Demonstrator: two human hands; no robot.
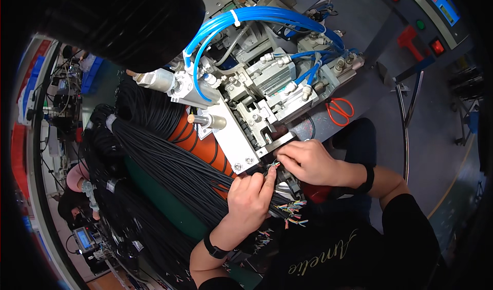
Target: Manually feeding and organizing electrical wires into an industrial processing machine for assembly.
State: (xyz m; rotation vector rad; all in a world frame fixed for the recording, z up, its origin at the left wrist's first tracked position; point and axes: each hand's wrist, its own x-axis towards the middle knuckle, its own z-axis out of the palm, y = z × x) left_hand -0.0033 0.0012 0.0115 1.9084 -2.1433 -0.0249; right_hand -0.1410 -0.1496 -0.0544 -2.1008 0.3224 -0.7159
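My left hand (249, 200) is closed at the front of a metal machine (277, 92). Its index finger and thumb pinch short coloured wire ends (276, 164), white, green and reddish. From the right, my right hand (311, 162) reaches the same wires with its thumb and fingers pressed together; the exact spot it grips is partly hidden. Both hands are just below the machine's flat silver plate (233, 138). Beneath my left hand, a bundle of black cables (169, 156) ends in stripped, multicoloured wires (292, 208).
Blue air hoses (272, 13) arch over the machine. Orange-handled scissors (340, 111) lie on the grey bench to the right. More black cables (138, 223) hang at left beside an orange surface (186, 136). A control panel with buttons (436, 46) stands at upper right. Another person (77, 179) is far left.
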